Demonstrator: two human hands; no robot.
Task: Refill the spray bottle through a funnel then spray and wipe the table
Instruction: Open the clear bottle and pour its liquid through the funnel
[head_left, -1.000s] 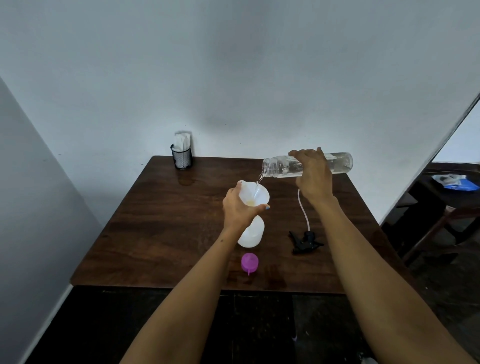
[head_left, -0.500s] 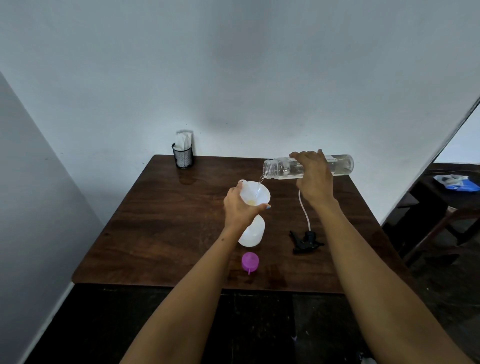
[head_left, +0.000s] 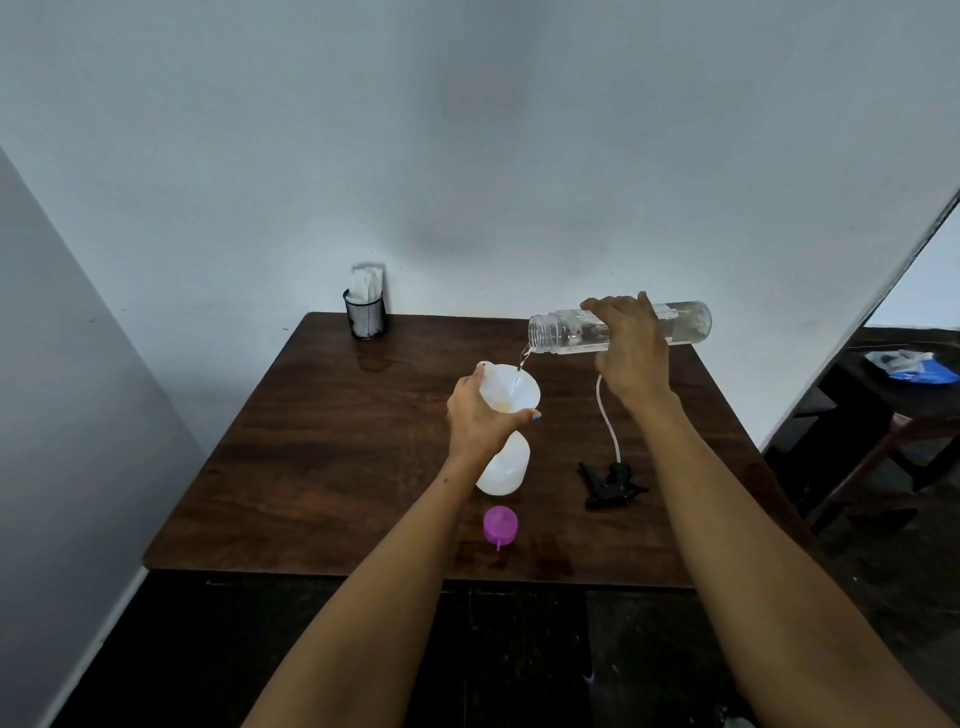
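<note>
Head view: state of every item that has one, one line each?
clear bottle: uncapped, near horizontal, pouring a thin stream
funnel: seated in the spray bottle, taking the stream
spray bottle: upright, sprayer head off
sprayer head: lying on the table, tube attached
purple cap: off, lying on the table
left hand: grips the funnel
right hand: grips the clear bottle
mesh cup: upright, holding white items
</note>
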